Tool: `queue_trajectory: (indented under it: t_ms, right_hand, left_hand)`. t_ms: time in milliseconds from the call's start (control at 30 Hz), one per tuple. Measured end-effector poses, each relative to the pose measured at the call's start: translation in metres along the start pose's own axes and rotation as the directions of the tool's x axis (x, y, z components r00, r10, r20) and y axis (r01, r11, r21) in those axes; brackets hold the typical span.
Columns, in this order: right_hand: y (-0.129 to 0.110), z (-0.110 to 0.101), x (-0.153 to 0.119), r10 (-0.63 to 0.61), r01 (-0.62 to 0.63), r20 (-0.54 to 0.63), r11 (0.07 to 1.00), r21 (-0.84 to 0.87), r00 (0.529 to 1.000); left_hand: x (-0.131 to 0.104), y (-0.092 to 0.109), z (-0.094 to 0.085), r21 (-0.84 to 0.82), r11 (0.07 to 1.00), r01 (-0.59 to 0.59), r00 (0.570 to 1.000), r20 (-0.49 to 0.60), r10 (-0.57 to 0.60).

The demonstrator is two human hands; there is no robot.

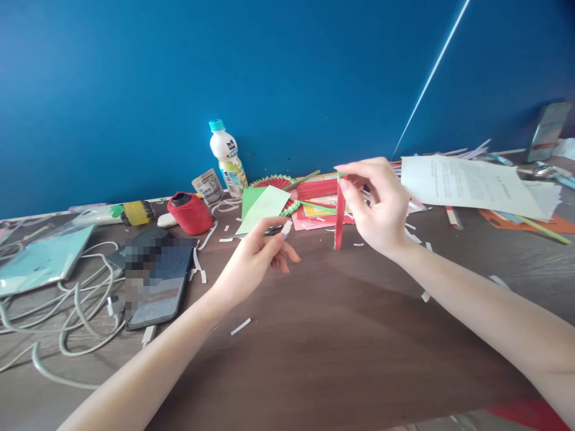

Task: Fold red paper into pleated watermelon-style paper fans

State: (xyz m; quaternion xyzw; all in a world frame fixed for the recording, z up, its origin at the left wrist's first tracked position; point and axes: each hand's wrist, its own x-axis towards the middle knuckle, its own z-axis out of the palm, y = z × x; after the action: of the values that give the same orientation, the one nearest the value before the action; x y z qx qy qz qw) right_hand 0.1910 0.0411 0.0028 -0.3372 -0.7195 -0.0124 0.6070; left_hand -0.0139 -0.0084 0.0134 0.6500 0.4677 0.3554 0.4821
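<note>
My right hand pinches the top end of a narrow red folded paper strip with green at its edges. The strip hangs upright, its lower end close to the tabletop. To the left of it, my left hand is closed at thumb and forefinger on a small white piece, too small to name for certain. Behind the hands lie light green paper sheets, a red-and-green pleated paper fan and a stack of red pleated paper.
Phone, white cables and a red cloth-wrapped object are on the left. A bottle stands by the blue wall. Printed paper lies on the right. White scraps dot the table.
</note>
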Motion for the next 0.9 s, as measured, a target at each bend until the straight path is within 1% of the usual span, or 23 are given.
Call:
queue_trajectory:
  t_ms: [67, 133, 233, 333, 400, 500, 533, 600, 633, 733, 833, 900]
  right_hand:
    - [-0.001, 0.001, 0.001, 0.038, -0.041, 0.072, 0.999, 0.03, 0.997]
    - [-0.003, 0.002, 0.001, 0.068, -0.076, 0.117, 0.995, 0.068, 0.991]
    - [-0.005, 0.004, 0.0, 0.118, -0.135, 0.152, 0.986, 0.103, 0.981]
    - [-0.008, 0.005, 0.001, 0.184, -0.212, 0.177, 0.964, 0.16, 0.967]
    - [-0.01, 0.006, 0.002, 0.213, -0.246, 0.173, 0.949, 0.199, 0.962]
    - [-0.012, 0.007, 0.003, 0.234, -0.263, 0.141, 0.933, 0.246, 0.962]
    - [-0.013, 0.007, 0.003, 0.24, -0.266, 0.129, 0.93, 0.254, 0.962]
    - [-0.013, 0.008, 0.005, 0.253, -0.274, 0.113, 0.927, 0.255, 0.961]
    - [-0.012, 0.008, 0.006, 0.258, -0.278, 0.108, 0.927, 0.252, 0.96]
    - [-0.012, 0.011, 0.01, 0.281, -0.301, 0.111, 0.919, 0.255, 0.953]
    - [-0.015, 0.017, 0.015, 0.309, -0.329, 0.113, 0.9, 0.286, 0.944]
    - [-0.019, 0.024, 0.018, 0.316, -0.334, 0.108, 0.89, 0.311, 0.942]
  left_hand:
    - [-0.001, 0.003, 0.001, -0.04, 0.999, 0.027, 1.0, -0.004, -0.027]
    - [-0.001, 0.003, 0.003, -0.09, 0.995, 0.035, 0.999, -0.014, -0.036]
    - [-0.002, 0.005, 0.005, -0.189, 0.981, 0.037, 0.999, -0.017, -0.04]
    - [-0.001, 0.013, 0.008, -0.301, 0.952, 0.048, 0.999, 0.005, -0.048]
    - [0.001, 0.023, 0.012, -0.373, 0.925, 0.065, 0.998, 0.039, -0.054]
    - [0.005, 0.035, 0.022, -0.487, 0.869, 0.09, 0.994, 0.093, -0.051]
    - [0.007, 0.038, 0.026, -0.526, 0.844, 0.104, 0.992, 0.116, -0.05]
    - [0.011, 0.042, 0.033, -0.581, 0.802, 0.14, 0.989, 0.126, -0.081]
    - [0.014, 0.043, 0.036, -0.599, 0.788, 0.141, 0.989, 0.113, -0.091]
    - [0.022, 0.043, 0.042, -0.597, 0.796, 0.097, 0.993, 0.007, -0.115]
    - [0.027, 0.042, 0.043, -0.577, 0.815, 0.061, 0.989, -0.077, -0.128]
    - [0.028, 0.04, 0.041, -0.588, 0.809, 0.024, 0.986, -0.119, -0.116]
